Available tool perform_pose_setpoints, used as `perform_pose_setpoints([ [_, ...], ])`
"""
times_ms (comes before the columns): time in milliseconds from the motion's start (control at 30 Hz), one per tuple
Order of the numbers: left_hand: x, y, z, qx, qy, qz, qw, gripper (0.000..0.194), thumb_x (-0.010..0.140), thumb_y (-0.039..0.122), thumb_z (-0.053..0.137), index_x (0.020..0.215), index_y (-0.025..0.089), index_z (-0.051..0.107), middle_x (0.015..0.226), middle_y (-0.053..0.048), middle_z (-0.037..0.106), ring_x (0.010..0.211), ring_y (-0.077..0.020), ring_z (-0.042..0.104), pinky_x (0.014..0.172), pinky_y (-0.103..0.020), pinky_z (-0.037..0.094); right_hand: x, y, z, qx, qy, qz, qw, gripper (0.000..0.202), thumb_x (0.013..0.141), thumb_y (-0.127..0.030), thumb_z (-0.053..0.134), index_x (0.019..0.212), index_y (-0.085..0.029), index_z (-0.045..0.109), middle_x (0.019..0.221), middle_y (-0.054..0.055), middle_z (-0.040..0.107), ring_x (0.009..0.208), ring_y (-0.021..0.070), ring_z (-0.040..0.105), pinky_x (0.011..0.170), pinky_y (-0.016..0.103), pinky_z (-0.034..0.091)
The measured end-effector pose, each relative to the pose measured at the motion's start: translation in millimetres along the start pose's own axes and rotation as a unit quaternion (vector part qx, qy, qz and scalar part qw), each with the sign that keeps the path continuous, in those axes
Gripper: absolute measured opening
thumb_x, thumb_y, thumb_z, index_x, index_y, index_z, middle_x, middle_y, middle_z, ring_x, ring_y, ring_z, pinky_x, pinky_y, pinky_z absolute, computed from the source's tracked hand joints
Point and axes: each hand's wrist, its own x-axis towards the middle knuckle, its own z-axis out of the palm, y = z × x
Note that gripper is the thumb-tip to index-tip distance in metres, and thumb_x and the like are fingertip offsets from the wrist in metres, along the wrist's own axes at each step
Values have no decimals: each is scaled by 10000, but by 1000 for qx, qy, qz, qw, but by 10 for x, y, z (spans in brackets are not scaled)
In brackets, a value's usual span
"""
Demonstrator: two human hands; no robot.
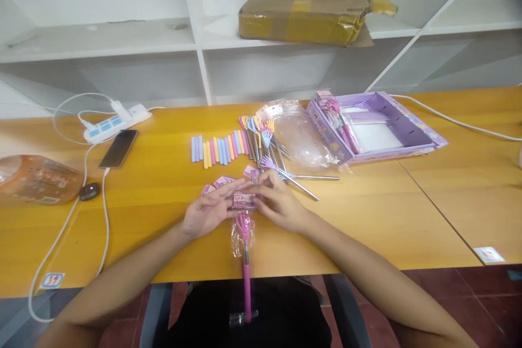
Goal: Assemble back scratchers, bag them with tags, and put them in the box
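Probably for steadiness, the right hand (285, 207) pinches the pink printed card (243, 200) before the flat, unclosed left hand (207, 213), while the pink hand-shaped scratcher (247, 272), bagged in clear plastic (235, 240), extends over the yellow wooden bench (367, 217) edge.

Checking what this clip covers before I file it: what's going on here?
A person has both hands at the printed card of a bagged pink back scratcher; its handle reaches past the table edge. The left grip has fingers stretched, the right grip fingers bent; whether either pinches the card is unclear. Beyond lie a row of coloured handles and a pile of scratchers with bare metal rods. A purple box holds another packaged pink scratcher.
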Motion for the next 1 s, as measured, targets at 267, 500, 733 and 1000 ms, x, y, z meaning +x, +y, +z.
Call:
perform_pose_setpoints([
  [267,9,17,29,15,19,27,999,668,899,406,580,1556,286,582,1726,-110,436,1521,-411,465,1221,-654,401,1,35,3,14,-39,-9,999,438,1075,-149,525,1475,-283,643,1482,142,611,1405,283,611,1156,526,556],
  [500,-19,-72,72,78,51,69,993,760,877,210,751,1573,432,539,1674,-66,452,1484,-351,493,1176,-605,493,3,77,14,23,-29,-15,999,490,1066,-93,498,1503,-277,622,1522,116,642,1403,237,640,1145,473,580],
  [733,5,-142,56,94,99,44,990,899,935,280,829,1672,469,350,1594,-120,526,1331,-309,651,1164,-586,517,17,8,-13,31,-15,-32,999,473,1060,-97,515,1486,-259,640,1408,117,712,1321,232,693,1105,455,612],
  [1000,1,-212,-75,141,108,4,984,682,899,325,883,1517,288,597,1519,-168,625,1398,-359,631,1174,-532,500,9,-24,-36,62,-37,-48,996,387,1055,-91,516,1330,-259,730,1274,101,770,1190,219,753,1021,400,646],
])
